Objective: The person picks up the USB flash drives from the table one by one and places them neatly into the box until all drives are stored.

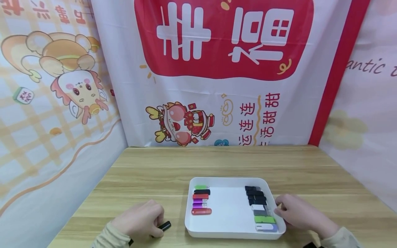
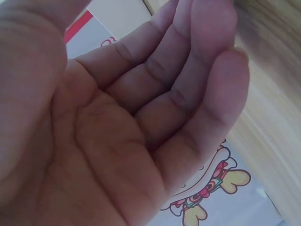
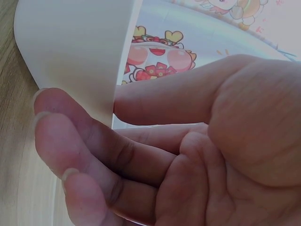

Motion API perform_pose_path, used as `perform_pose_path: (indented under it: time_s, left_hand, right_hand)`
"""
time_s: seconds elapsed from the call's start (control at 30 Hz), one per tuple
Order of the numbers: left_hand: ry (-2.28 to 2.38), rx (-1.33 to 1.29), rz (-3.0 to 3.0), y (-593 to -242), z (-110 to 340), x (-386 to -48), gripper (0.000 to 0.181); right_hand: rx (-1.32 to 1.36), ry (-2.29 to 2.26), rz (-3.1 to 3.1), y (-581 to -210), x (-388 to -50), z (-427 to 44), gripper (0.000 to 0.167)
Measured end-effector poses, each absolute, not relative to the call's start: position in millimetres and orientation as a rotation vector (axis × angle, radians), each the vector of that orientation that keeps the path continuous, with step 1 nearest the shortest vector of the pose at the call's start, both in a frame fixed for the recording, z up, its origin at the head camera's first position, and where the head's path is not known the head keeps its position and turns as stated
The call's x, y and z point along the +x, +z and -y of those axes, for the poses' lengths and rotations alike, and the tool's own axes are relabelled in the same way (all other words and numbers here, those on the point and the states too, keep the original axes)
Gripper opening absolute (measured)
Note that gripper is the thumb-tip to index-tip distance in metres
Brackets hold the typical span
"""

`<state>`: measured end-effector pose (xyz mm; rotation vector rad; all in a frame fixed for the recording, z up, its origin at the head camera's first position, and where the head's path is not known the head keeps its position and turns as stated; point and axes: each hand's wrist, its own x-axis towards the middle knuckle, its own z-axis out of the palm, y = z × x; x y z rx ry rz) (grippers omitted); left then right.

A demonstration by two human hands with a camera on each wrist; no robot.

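A white tray [image 1: 229, 232] sits on the table with USB sticks lined up inside along two sides. The left column holds green, black, red and purple USB sticks [image 1: 200, 202]; black, white, grey and green USB sticks [image 1: 263, 219] fill the right column. Left of the tray, my left hand [image 1: 142, 218] pinches a black USB stick [image 1: 165, 226] close to the tabletop; the left wrist view shows the curled fingers [image 2: 221, 89] but not the stick. My right hand [image 1: 296, 212] grips the tray's right wall, thumb at the rim and fingers [image 3: 61, 141] along the outside.
The wooden table [image 1: 155, 179] reaches back to a printed cloth [image 1: 223, 86] hanging behind it. More printed cloth [image 1: 56, 103] stands at the left, and another cloth [image 1: 366, 120] stands at the right.
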<state>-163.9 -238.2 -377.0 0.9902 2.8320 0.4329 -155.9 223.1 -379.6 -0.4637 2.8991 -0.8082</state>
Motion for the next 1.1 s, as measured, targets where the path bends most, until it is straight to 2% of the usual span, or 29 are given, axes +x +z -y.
perform_pose_path:
  time_s: [1.1]
  left_hand:
    - [0.39, 1.056, -2.884, -376.4, 235.5, -163.2, 0.026]
  right_hand:
    - [-0.338, -0.797, -2.909, -378.6, -154.8, -218.8, 0.007]
